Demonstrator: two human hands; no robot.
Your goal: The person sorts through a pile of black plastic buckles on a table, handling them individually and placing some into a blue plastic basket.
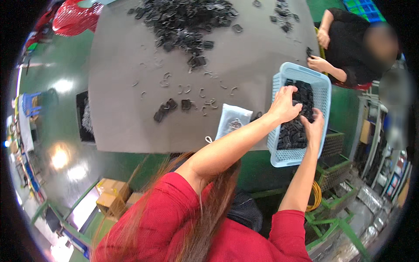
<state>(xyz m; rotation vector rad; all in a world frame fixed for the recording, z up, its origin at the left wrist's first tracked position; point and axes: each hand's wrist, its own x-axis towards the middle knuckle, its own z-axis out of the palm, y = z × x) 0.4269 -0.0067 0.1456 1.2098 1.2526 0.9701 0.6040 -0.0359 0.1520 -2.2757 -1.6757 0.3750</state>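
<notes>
Red short-slv top (248,244), long hair (214,196), bare L hand (286,105) & R hand (313,127).

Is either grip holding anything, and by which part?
Can't tell: left grip and right grip are among black pieces in the light-blue plastic basket; any hold is unclear.

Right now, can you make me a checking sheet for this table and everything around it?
Surface: grey table, partly covered.
Things: light-blue basket, black pieces inside.
Clutter: far black heap, thin curved bits, pale pouch.
Hands: left hand and right hand both in the basket; grip unclear.
Cables: yellow coil low on the right; cable or hose, can't tell.
Surroundings: another person on the right, cardboard boxes on the left, green floor.
</notes>
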